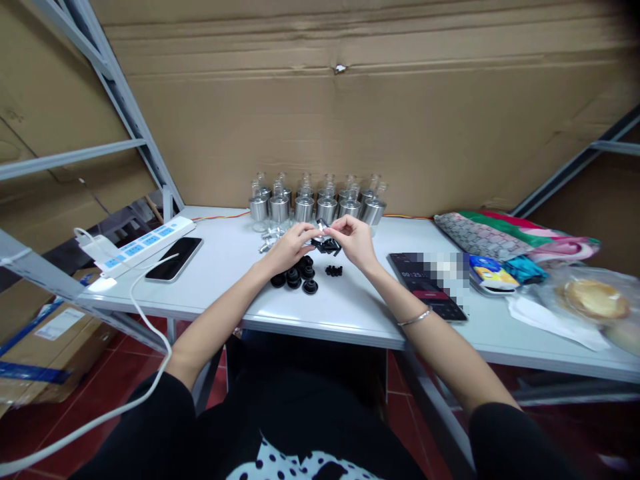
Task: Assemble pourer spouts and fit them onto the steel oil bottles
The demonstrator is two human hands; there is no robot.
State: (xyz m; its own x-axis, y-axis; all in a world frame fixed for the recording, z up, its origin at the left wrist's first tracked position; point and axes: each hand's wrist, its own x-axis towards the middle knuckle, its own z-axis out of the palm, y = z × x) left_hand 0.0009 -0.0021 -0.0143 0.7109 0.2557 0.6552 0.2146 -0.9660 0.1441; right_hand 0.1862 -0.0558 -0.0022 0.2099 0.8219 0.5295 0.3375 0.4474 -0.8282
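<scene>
At twelve o'clock, left hand (pixel 294 245) and right hand (pixel 354 241) are pinching a small silvery metallic-looking piece (pixel 321 225), seemingly fitting it; the next move is needing steady alignment.

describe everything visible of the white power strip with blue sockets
The long white power strip with blue square socket faces looks like plastic. It lies slantwise, sockets up, along the left end of the white tabletop. A white block-shaped charger sits at its near end, apparently plugged in. A dark-screened phone lies beside it; contact is unclear.
</scene>
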